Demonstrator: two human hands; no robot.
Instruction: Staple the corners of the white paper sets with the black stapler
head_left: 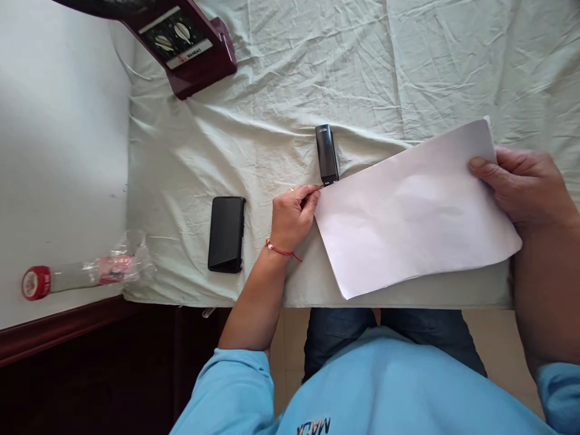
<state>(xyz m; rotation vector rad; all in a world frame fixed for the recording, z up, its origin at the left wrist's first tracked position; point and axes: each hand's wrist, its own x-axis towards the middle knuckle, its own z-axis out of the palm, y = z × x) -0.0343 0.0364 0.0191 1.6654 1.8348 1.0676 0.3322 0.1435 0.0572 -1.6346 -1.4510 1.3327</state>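
lying between both hands (292,219) (530,184): paper (417,211)

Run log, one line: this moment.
left hand: at corner of paper | right hand: holding paper's right edge | black stapler: near end at first corner | phone: left of left hand

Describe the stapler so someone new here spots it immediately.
On the pale cloth, find the white paper. At its upper-left corner, just beyond the left hand, lies the stapler. It's black like the phone, but narrower and by the paper's edge.
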